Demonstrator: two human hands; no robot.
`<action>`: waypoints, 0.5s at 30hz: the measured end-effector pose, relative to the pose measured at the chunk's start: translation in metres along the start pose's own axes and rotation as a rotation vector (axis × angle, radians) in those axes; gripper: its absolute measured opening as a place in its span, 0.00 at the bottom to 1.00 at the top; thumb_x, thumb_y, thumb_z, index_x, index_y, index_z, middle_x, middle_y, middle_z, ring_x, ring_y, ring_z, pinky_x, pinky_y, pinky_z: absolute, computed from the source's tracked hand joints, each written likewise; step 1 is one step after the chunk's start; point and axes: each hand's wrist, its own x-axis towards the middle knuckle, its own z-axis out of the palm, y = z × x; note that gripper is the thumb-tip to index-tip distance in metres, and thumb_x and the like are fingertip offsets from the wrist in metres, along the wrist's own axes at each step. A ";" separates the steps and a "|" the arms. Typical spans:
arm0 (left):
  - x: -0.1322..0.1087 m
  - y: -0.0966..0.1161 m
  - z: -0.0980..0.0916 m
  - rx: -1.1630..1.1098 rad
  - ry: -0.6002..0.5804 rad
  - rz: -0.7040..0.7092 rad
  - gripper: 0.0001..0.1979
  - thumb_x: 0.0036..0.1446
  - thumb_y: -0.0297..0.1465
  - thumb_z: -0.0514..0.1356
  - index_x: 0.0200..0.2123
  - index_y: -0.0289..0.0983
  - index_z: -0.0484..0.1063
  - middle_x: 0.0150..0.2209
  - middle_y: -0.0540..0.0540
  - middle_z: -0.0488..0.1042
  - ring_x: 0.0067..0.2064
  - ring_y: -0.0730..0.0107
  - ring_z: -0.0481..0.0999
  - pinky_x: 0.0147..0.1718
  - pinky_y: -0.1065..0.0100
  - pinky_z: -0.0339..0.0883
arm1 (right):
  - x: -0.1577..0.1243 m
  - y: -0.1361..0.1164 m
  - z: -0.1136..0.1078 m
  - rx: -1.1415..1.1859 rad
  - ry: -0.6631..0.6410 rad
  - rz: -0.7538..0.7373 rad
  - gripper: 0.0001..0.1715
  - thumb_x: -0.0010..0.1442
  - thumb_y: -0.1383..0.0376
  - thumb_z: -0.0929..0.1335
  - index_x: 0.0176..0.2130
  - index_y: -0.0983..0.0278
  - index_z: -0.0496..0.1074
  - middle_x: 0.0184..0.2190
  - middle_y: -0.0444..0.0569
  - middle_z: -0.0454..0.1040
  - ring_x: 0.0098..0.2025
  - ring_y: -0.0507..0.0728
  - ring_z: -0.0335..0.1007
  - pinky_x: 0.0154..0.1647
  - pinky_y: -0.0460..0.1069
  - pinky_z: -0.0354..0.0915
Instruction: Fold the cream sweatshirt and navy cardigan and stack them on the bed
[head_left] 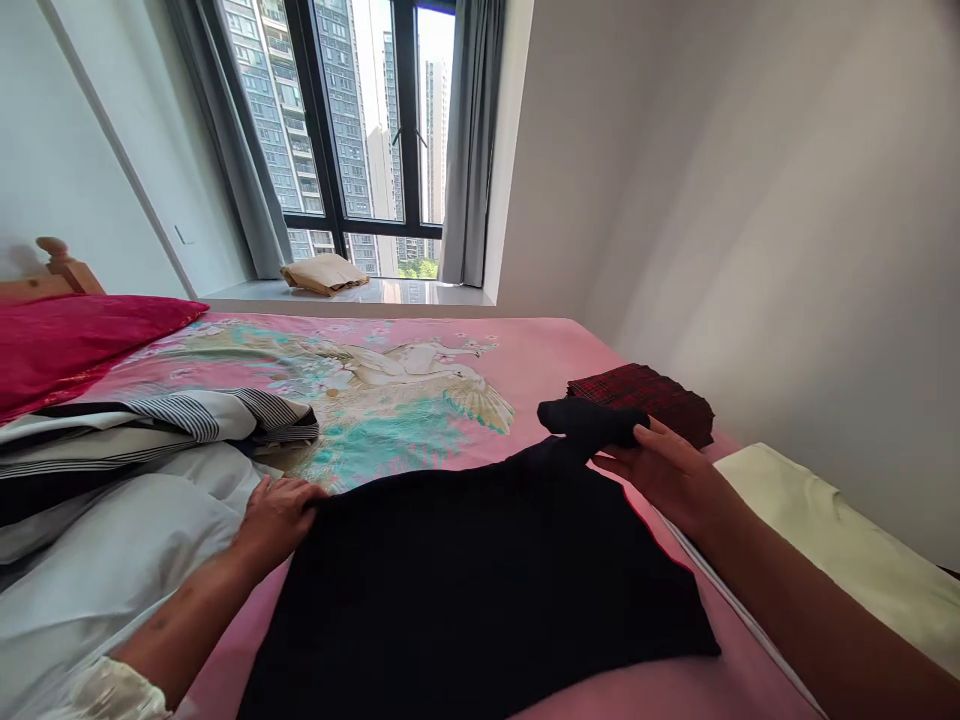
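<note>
Nearly everything on this bed is cloth, with wood and a polished ledge at its edges.

The black garment (480, 580) is soft, matt cloth without any sheen. It lies on a smooth pink printed bedsheet (525, 345) with a faint lustre. The folded red plaid cloth (652, 395) looks woven and coarser. The magenta pillow (67, 340) has a satin-like shine, and the striped garment (210, 415) is thin, smooth fabric. The bedpost (64, 265) is varnished wood. The window ledge (420, 292) is glossy and reflective, the grey curtain (469, 150) is matt cloth, and the wall (750, 200) is flat matt paint.
</note>
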 end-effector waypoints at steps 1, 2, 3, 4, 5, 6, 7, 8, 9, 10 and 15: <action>-0.009 0.000 -0.002 -0.003 0.014 0.026 0.14 0.51 0.30 0.50 0.33 0.43 0.75 0.38 0.47 0.77 0.46 0.59 0.71 0.59 0.48 0.42 | -0.014 -0.001 -0.001 -0.020 0.011 -0.013 0.10 0.55 0.58 0.66 0.39 0.56 0.69 0.42 0.47 0.75 0.43 0.62 0.72 0.49 0.63 0.66; -0.018 0.000 -0.004 -0.003 0.020 0.053 0.13 0.51 0.30 0.50 0.33 0.44 0.75 0.38 0.47 0.77 0.46 0.60 0.71 0.60 0.48 0.41 | -0.028 -0.002 -0.003 -0.036 0.019 -0.018 0.10 0.55 0.58 0.66 0.39 0.56 0.69 0.42 0.48 0.75 0.43 0.62 0.72 0.48 0.63 0.66; -0.027 0.000 -0.005 -0.001 0.020 0.079 0.13 0.52 0.30 0.51 0.33 0.44 0.75 0.38 0.48 0.77 0.46 0.61 0.71 0.60 0.49 0.39 | -0.041 -0.001 -0.004 -0.050 0.026 -0.018 0.11 0.55 0.58 0.67 0.39 0.56 0.70 0.42 0.49 0.75 0.44 0.63 0.72 0.47 0.63 0.67; -0.035 0.001 -0.005 0.002 0.020 0.099 0.13 0.52 0.30 0.51 0.34 0.44 0.75 0.39 0.49 0.78 0.46 0.61 0.72 0.61 0.50 0.39 | -0.053 0.000 -0.004 -0.062 0.036 -0.014 0.11 0.54 0.57 0.67 0.40 0.56 0.70 0.42 0.49 0.75 0.44 0.63 0.72 0.47 0.63 0.67; -0.043 0.001 -0.005 0.005 0.020 0.115 0.13 0.52 0.29 0.51 0.34 0.45 0.75 0.39 0.49 0.78 0.46 0.62 0.72 0.61 0.50 0.38 | -0.065 0.001 -0.005 -0.071 0.045 -0.004 0.12 0.54 0.57 0.68 0.40 0.56 0.71 0.42 0.50 0.76 0.45 0.64 0.72 0.47 0.64 0.67; -0.051 0.002 -0.004 0.007 0.019 0.124 0.13 0.52 0.29 0.51 0.35 0.45 0.75 0.39 0.50 0.78 0.46 0.63 0.72 0.62 0.51 0.38 | -0.076 0.003 -0.005 -0.078 0.054 0.011 0.13 0.54 0.57 0.68 0.41 0.56 0.71 0.43 0.51 0.76 0.46 0.65 0.71 0.48 0.64 0.66; -0.057 0.004 -0.002 0.006 0.012 0.130 0.14 0.52 0.29 0.51 0.35 0.45 0.75 0.39 0.50 0.77 0.46 0.63 0.72 0.62 0.51 0.39 | -0.085 0.006 -0.004 -0.083 0.061 0.027 0.14 0.53 0.56 0.68 0.41 0.56 0.71 0.43 0.52 0.76 0.47 0.66 0.71 0.49 0.65 0.65; -0.063 0.005 0.000 0.000 -0.005 0.138 0.14 0.53 0.28 0.50 0.35 0.46 0.75 0.39 0.50 0.77 0.46 0.64 0.72 0.62 0.51 0.39 | -0.093 0.008 -0.003 -0.084 0.066 0.046 0.16 0.53 0.56 0.68 0.42 0.56 0.72 0.44 0.53 0.76 0.47 0.66 0.71 0.49 0.65 0.65; -0.069 0.007 0.002 -0.010 -0.027 0.144 0.15 0.53 0.28 0.50 0.36 0.46 0.75 0.39 0.50 0.77 0.46 0.64 0.72 0.62 0.51 0.38 | -0.100 0.011 -0.002 -0.081 0.067 0.066 0.17 0.53 0.55 0.68 0.43 0.56 0.71 0.45 0.53 0.76 0.48 0.66 0.71 0.50 0.65 0.64; -0.073 0.009 0.004 -0.020 -0.055 0.149 0.16 0.54 0.28 0.49 0.36 0.47 0.75 0.39 0.49 0.77 0.47 0.64 0.72 0.62 0.51 0.38 | -0.106 0.015 -0.001 -0.073 0.063 0.088 0.19 0.53 0.55 0.68 0.45 0.57 0.71 0.46 0.54 0.75 0.48 0.66 0.71 0.50 0.65 0.64; -0.091 0.015 0.008 -0.042 -0.148 0.161 0.18 0.57 0.29 0.47 0.37 0.48 0.76 0.36 0.48 0.76 0.45 0.63 0.72 0.62 0.51 0.40 | -0.130 0.040 -0.004 -0.017 0.141 0.189 0.20 0.49 0.56 0.71 0.43 0.56 0.72 0.46 0.53 0.75 0.48 0.67 0.71 0.52 0.64 0.64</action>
